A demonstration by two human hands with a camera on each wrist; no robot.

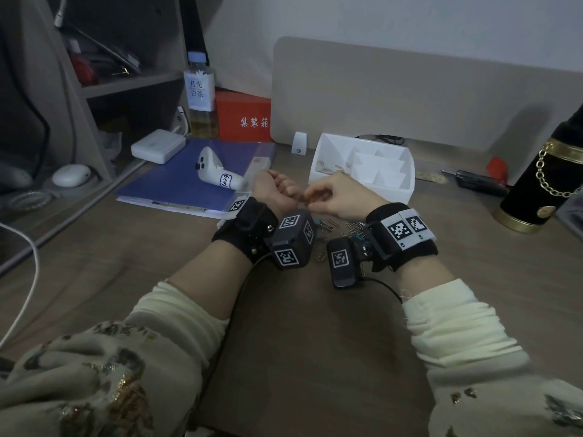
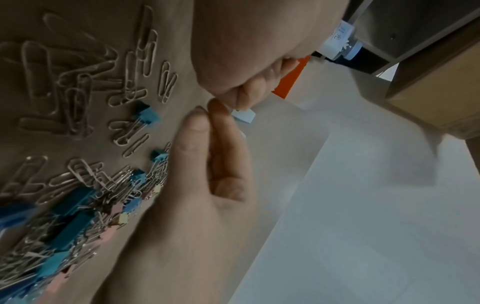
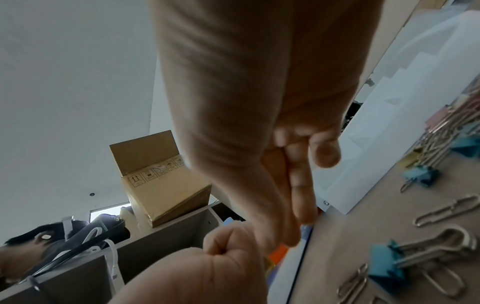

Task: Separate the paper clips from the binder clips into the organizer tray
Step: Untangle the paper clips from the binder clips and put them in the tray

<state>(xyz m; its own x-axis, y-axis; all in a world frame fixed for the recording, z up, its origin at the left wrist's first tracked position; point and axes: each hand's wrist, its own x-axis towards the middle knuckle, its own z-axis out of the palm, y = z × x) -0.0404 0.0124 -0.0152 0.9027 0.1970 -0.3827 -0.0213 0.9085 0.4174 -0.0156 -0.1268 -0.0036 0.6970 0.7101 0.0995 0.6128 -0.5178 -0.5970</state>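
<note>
Right now both hands are raised and meet fingertip to fingertip: the left hand (image 1: 277, 190) curled into a fist, the right hand (image 1: 339, 197) with thumb and forefinger pressed together; I cannot tell what, if anything, they pinch. Below them lie mixed paper clips (image 2: 78, 86) and binder clips (image 2: 145, 115). Beyond stands the white organizer tray (image 1: 407, 171), some clips inside.

Your left hand (image 1: 277, 192) and right hand (image 1: 339, 197) meet fingertip to fingertip, hiding anything pinched; wrist cameras cover the clip pile (image 1: 342, 230).
</note>
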